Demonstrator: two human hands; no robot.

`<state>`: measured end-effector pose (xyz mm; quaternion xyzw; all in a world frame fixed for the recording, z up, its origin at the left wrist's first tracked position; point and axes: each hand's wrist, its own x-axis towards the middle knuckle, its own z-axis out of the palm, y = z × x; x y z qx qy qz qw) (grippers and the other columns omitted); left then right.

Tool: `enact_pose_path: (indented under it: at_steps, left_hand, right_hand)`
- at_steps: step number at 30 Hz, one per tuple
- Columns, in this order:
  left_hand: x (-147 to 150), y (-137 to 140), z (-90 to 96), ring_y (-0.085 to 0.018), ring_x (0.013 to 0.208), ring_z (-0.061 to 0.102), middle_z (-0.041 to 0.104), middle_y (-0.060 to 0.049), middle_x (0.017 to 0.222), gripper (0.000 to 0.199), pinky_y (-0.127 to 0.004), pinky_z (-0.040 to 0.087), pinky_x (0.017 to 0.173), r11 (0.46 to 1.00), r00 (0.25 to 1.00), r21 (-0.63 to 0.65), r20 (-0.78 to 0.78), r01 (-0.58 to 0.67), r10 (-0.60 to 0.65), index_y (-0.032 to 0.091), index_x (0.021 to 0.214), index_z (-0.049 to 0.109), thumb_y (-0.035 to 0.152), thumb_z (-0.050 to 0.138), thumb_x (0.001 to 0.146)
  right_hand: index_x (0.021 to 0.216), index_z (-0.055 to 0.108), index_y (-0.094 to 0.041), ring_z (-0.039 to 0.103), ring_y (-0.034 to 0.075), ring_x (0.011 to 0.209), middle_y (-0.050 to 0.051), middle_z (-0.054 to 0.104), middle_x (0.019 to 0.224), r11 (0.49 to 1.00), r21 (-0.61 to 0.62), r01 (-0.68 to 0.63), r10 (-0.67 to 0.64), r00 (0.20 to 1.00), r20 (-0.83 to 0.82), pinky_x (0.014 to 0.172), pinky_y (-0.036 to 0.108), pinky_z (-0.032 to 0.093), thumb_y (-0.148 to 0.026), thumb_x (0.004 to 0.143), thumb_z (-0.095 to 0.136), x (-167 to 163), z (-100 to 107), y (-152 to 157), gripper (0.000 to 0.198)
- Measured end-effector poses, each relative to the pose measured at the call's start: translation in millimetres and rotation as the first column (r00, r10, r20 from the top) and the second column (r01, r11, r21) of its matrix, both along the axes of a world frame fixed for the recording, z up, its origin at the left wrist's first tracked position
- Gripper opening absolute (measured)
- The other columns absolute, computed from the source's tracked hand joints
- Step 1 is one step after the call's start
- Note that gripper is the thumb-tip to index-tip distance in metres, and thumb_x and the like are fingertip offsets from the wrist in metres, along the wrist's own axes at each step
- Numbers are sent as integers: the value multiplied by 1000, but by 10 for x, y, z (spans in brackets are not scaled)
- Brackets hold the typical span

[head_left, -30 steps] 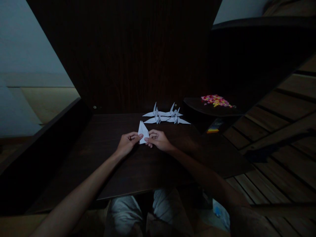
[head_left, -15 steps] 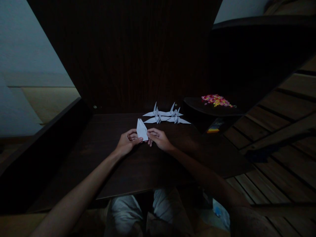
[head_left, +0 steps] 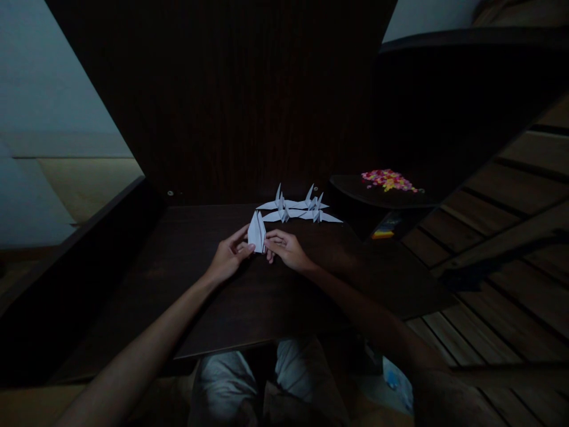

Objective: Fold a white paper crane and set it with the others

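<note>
A folded white sheet of origami paper (head_left: 256, 233), pointed at the top with a slit between its flaps, is held upright above the dark desk (head_left: 195, 267). My left hand (head_left: 230, 251) pinches its lower left side, thumb on the front and fingers behind. On the lower right edge, my right hand (head_left: 284, 249) grips it between thumb and fingers. Just beyond the paper stand several white paper cranes (head_left: 291, 212) in two rows, their wings spread sideways. The back of the folded paper is hidden from me.
At the right, a rounded dark shelf (head_left: 344, 188) carries a pile of small pink, red and yellow pieces (head_left: 389, 179). A tall dark panel (head_left: 240, 107) closes off the back of the desk. A raised side board (head_left: 89, 237) runs along the left.
The folded paper has turned in my fingers, and its slit now faces me more openly. Both hands stay in nearly the same place; the cranes have not moved.
</note>
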<state>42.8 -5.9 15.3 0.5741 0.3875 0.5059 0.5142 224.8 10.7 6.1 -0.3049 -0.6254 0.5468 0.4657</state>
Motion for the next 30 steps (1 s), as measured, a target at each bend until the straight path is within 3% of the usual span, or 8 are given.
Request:
enact_pose_path:
  at_steps: [4, 8, 12, 17, 19, 23, 27, 30]
  left_hand:
    - [12, 5, -50, -9, 59, 59, 64, -2, 92, 49, -23, 47, 58, 991, 994, 71, 1, -110, 110, 19, 105, 54, 32, 78, 65]
    - [-1, -14, -44, -16, 70, 65, 67, -2, 78, 32, -26, 50, 66, 990, 984, 98, -139, -98, 111, 17, 91, 61, 37, 75, 70]
    - [-6, -51, 8, -22, 90, 67, 73, -7, 96, 36, -35, 52, 83, 987, 974, 123, -186, -107, 128, 16, 95, 70, 44, 74, 72]
    - [21, -89, 12, -27, 103, 66, 69, -13, 117, 52, -44, 51, 95, 998, 993, 59, -111, -20, 26, 13, 111, 68, 40, 79, 68]
    - [19, -86, -3, -28, 111, 63, 66, -13, 123, 48, -47, 47, 100, 993, 988, 117, -152, 7, 11, 14, 113, 68, 39, 75, 73]
    - [-18, -54, -25, -27, 115, 61, 68, -8, 121, 33, -47, 42, 106, 960, 946, 277, -299, -44, 129, 19, 106, 73, 38, 69, 79]
    - [-33, -35, -38, -28, 108, 65, 71, -8, 114, 30, -47, 47, 101, 940, 928, 319, -298, -123, 222, 19, 100, 74, 38, 70, 78]
    - [-13, -32, -53, -25, 95, 69, 73, -9, 103, 32, -43, 54, 90, 944, 947, 282, -215, -173, 238, 17, 99, 71, 38, 73, 74]
  right_hand:
    - [90, 56, -18, 58, 11, 49, -3, 61, 65, 1000, -4, 16, -16, 1000, 14, 45, 25, 51, -50, 74, 70, -4, -2, -1, 38]
    - [89, 57, -18, 59, 12, 56, -2, 60, 68, 999, 13, 35, -35, 999, 26, 48, 25, 53, -46, 71, 73, -16, -26, -10, 37]
    - [87, 62, -19, 62, 15, 76, 3, 61, 85, 992, 82, 93, -96, 995, 32, 58, 27, 56, -43, 72, 73, -12, -51, -6, 31]
    - [82, 62, -19, 59, 20, 106, 8, 59, 112, 982, 151, 112, -115, 993, 9, 86, 34, 53, -41, 75, 72, 5, -54, 2, 25]
    - [81, 60, -18, 60, 21, 107, 8, 62, 112, 992, 113, 56, -56, 998, -1, 92, 37, 50, -42, 74, 72, 0, -63, 2, 27]
    - [83, 60, -18, 61, 21, 107, 9, 62, 118, 994, 101, 48, -48, 999, -8, 93, 38, 50, -42, 74, 72, -13, -93, 8, 28]
    - [87, 64, -19, 61, 21, 106, 9, 63, 113, 969, 207, 138, -142, 990, 8, 87, 34, 52, -40, 76, 70, 0, -89, 21, 24]
    - [87, 64, -20, 63, 17, 92, 6, 65, 97, 928, 305, 213, -229, 973, 20, 77, 30, 54, -34, 77, 69, 12, -69, 22, 19]
